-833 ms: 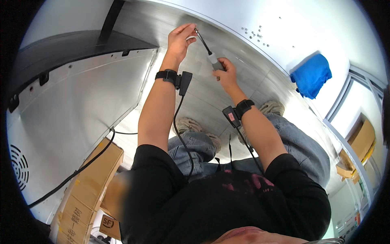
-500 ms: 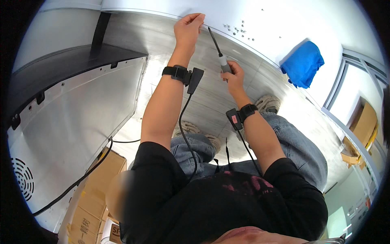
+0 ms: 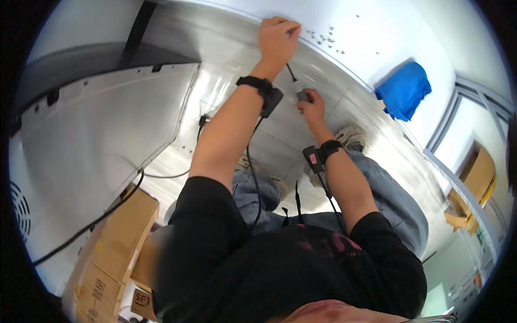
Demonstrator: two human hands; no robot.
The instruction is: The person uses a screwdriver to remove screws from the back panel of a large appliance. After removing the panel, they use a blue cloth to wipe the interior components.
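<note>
The left hand [image 3: 278, 39] is raised to the edge of a white panel [image 3: 377, 37], its fingers pinched together at a spot on that edge; whatever they pinch is too small to make out, perhaps 1 of the small screws [image 3: 322, 39] scattered just beside them. The right hand [image 3: 312, 106] is closed around the grey handle of a screwdriver [image 3: 295, 86], whose dark shaft slants up toward the left hand's fingertips. Judging from this, the step in hand is setting the driver tip to a fastener at the panel edge while the left hand steadies it.

The next move seems to call for lining the tip squarely with the fastener and keeping the shaft straight, since a tilted tip could slip off. The left fingers would need to give way once the tip seats.

The screwdriver is slim, with a short pale handle and a thin black shaft; its tip is hidden behind the left hand. It sits between the 2 hands, above the person's lap, over a brushed metal sheet [image 3: 226, 48].

Both wrists carry black bands with small boxes and cables running down to the body. A blue cloth [image 3: 404, 89] lies on the panel to the right, well apart from the hands. A large white appliance back [image 3: 91, 151] with a black cable stands to the left, and cardboard boxes [image 3: 116, 247] sit near the person's left side.
</note>
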